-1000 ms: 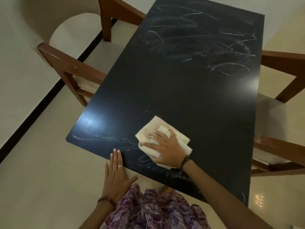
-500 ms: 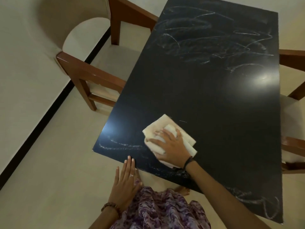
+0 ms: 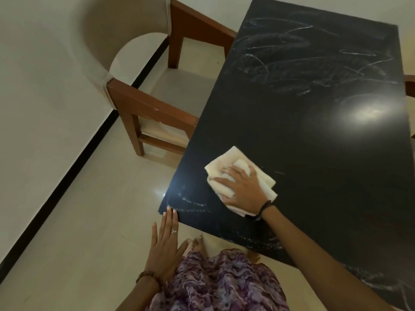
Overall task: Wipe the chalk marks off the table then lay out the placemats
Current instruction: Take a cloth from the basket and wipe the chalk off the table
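Observation:
A black table (image 3: 314, 135) carries white chalk marks (image 3: 298, 57) across its far half, more near the front left corner and at the front right edge. A folded cream cloth (image 3: 226, 163) lies on the near left part of the table. My right hand (image 3: 243, 189) presses flat on the cloth with spread fingers. My left hand (image 3: 165, 245) is flat with straight fingers, its tips touching the table's front left corner. No placemats are in view.
A wooden armchair (image 3: 143, 108) with a pale seat stands against the table's left side. Part of another wooden chair (image 3: 409, 85) shows at the right edge. The floor is pale tile with a black skirting line along the left wall.
My right hand with the cloth has slid a little away from the front edge. My view has swung left, so the table sits further right. My left hand stays at the front corner.

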